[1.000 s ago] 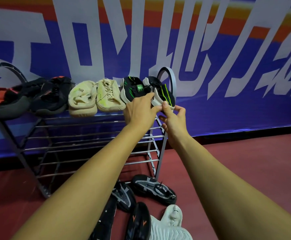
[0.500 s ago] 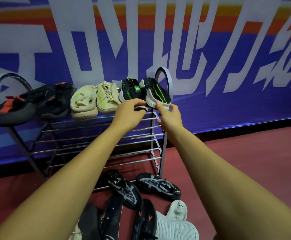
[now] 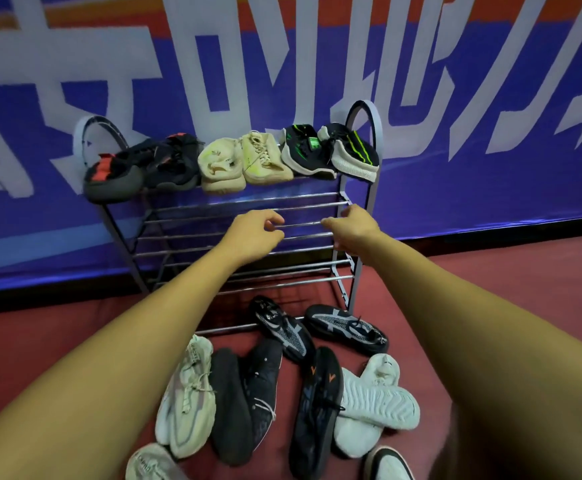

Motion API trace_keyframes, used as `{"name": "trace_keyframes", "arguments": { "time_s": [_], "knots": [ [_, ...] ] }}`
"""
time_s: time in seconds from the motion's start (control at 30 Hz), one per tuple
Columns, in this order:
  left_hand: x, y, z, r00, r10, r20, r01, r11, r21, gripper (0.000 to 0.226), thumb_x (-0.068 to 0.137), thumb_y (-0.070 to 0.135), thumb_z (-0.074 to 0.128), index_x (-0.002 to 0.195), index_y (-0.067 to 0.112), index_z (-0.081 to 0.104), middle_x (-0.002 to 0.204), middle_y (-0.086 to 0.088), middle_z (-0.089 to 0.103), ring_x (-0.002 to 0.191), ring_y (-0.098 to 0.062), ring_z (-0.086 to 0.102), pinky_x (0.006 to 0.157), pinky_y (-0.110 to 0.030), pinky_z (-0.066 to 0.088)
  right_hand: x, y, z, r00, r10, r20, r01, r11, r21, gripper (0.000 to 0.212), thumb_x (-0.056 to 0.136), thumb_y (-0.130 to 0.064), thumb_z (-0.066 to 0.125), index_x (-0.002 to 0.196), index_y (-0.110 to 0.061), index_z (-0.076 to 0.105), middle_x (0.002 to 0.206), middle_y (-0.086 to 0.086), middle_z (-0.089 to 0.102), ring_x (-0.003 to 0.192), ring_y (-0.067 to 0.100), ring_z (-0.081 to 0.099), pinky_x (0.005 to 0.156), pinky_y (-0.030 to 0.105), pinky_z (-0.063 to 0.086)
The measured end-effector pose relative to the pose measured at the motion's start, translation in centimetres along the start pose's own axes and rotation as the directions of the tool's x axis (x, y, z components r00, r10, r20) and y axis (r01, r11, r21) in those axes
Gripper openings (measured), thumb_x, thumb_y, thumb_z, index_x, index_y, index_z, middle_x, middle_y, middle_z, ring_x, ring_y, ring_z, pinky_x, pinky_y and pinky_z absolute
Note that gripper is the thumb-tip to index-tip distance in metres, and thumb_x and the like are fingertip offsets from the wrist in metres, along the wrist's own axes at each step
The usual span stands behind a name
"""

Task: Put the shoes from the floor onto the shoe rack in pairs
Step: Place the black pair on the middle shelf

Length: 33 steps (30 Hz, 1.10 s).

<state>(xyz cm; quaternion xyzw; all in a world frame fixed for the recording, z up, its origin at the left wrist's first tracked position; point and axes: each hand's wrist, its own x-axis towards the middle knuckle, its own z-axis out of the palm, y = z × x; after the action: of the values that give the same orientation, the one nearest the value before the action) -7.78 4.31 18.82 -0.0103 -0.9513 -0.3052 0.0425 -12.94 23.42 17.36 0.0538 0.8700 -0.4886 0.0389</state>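
Blue banner wall (image 3: 455, 81), red floor (image 3: 490, 271) | shoe rack (image 3: 248, 203): three pairs (image 3: 248, 161) on top shelf | loose shoes (image 3: 317, 403) on floor | left hand (image 3: 251, 233), right hand (image 3: 355, 230): loosely curled, apparently empty

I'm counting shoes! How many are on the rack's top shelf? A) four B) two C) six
C: a black-red pair, a cream pair and a black-green pair sit there side by side.
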Motion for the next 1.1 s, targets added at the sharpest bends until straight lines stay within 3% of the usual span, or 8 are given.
{"name": "trace_keyframes", "arguments": {
  "time_s": [0.07, 0.17, 0.4, 0.53, 0.7, 0.83, 1.0, 1.1],
  "knots": [
    [-0.9, -1.0, 0.1, 0.998, -0.025, 0.053, 0.023, 0.999, 0.039, 0.034, 0.091, 0.027, 0.061, 0.124, 0.023, 0.064, 0.12, -0.004, 0.066, 0.107, -0.022, 0.061, 0.088, -0.026, 0.042, -0.8, -0.2, 1.3, 0.997, 0.005, 0.077, -0.003, 1.0, -0.021, 0.043, 0.09, -0.033, 0.065, 0.117, -0.003, 0.054, 0.095, 0.017, 0.059, 0.078, 0.031, 0.061, 0.061, 0.036, 0.051],
    [-2.3, -2.8, 0.6, 0.989, -0.061, 0.132, 0.047, 0.993, 0.108, 0.036, 0.091, 0.028, 0.063, 0.127, 0.022, 0.062, 0.12, -0.004, 0.066, 0.112, -0.022, 0.06, 0.09, -0.026, 0.041, -2.2, -0.5, 3.6, 0.991, -0.003, 0.132, 0.013, 0.997, -0.072, 0.027, 0.09, -0.031, 0.065, 0.094, -0.006, 0.056, 0.083, 0.017, 0.06, 0.066, 0.028, 0.059, 0.061, 0.036, 0.048],
    [-5.8, -9.2, 2.7, 0.959, -0.193, 0.207, 0.153, 0.968, 0.197, 0.04, 0.09, 0.028, 0.065, 0.128, 0.02, 0.062, 0.122, -0.005, 0.066, 0.113, -0.022, 0.06, 0.092, -0.026, 0.043, -5.2, 3.1, 11.7, 0.948, 0.072, 0.311, 0.01, 0.967, -0.256, 0.025, 0.086, -0.033, 0.067, 0.082, -0.009, 0.062, 0.079, 0.013, 0.066, 0.066, 0.027, 0.061, 0.065, 0.04, 0.055],
    [-7.9, -13.7, 4.7, 0.91, -0.297, 0.289, 0.215, 0.934, 0.285, 0.042, 0.087, 0.032, 0.064, 0.128, 0.023, 0.061, 0.121, -0.005, 0.067, 0.108, -0.024, 0.062, 0.094, -0.031, 0.049, -6.1, 5.4, 14.8, 0.922, 0.146, 0.357, -0.013, 0.937, -0.35, 0.027, 0.087, -0.036, 0.067, 0.091, -0.01, 0.062, 0.091, 0.011, 0.065, 0.084, 0.028, 0.071, 0.072, 0.035, 0.058],
    [-9.7, -17.6, 6.1, 0.857, -0.371, 0.357, 0.26, 0.91, 0.321, 0.045, 0.088, 0.029, 0.061, 0.132, 0.021, 0.057, 0.119, -0.007, 0.067, 0.11, -0.026, 0.061, 0.092, -0.03, 0.049, -6.7, 7.9, 19.4, 0.883, 0.193, 0.427, -0.001, 0.911, -0.411, 0.022, 0.085, -0.03, 0.067, 0.094, -0.009, 0.066, 0.091, 0.014, 0.068, 0.068, 0.027, 0.065, 0.057, 0.03, 0.055],
    [-10.5, -20.5, 8.0, 0.831, -0.411, 0.375, 0.32, 0.904, 0.283, 0.045, 0.093, 0.025, 0.057, 0.137, 0.017, 0.053, 0.126, -0.008, 0.062, 0.116, -0.025, 0.056, 0.088, -0.023, 0.041, -7.0, 9.9, 22.1, 0.829, 0.269, 0.49, 0.009, 0.87, -0.492, 0.021, 0.09, -0.027, 0.062, 0.088, -0.006, 0.061, 0.066, 0.009, 0.057, 0.042, 0.016, 0.052, 0.029, 0.015, 0.033],
    [-12.0, -24.4, 13.0, 0.759, -0.472, 0.448, 0.417, 0.881, 0.222, 0.046, 0.092, 0.025, 0.06, 0.136, 0.02, 0.052, 0.133, -0.008, 0.059, 0.118, -0.026, 0.057, 0.091, -0.026, 0.045, -6.5, 12.5, 26.3, 0.796, 0.312, 0.519, 0.029, 0.836, -0.548, 0.021, 0.088, -0.028, 0.061, 0.09, -0.007, 0.062, 0.077, 0.011, 0.063, 0.056, 0.023, 0.06, 0.045, 0.025, 0.048],
    [-12.7, -26.3, 15.2, 0.738, -0.456, 0.497, 0.403, 0.889, 0.217, 0.047, 0.09, 0.026, 0.06, 0.136, 0.029, 0.053, 0.135, -0.003, 0.058, 0.121, -0.023, 0.055, 0.096, -0.026, 0.043, -6.7, 14.8, 28.2, 0.749, 0.385, 0.54, -0.024, 0.829, -0.558, 0.026, 0.087, -0.025, 0.065, 0.1, -0.003, 0.065, 0.096, 0.015, 0.071, 0.079, 0.031, 0.072, 0.07, 0.038, 0.062]
  ]
}}
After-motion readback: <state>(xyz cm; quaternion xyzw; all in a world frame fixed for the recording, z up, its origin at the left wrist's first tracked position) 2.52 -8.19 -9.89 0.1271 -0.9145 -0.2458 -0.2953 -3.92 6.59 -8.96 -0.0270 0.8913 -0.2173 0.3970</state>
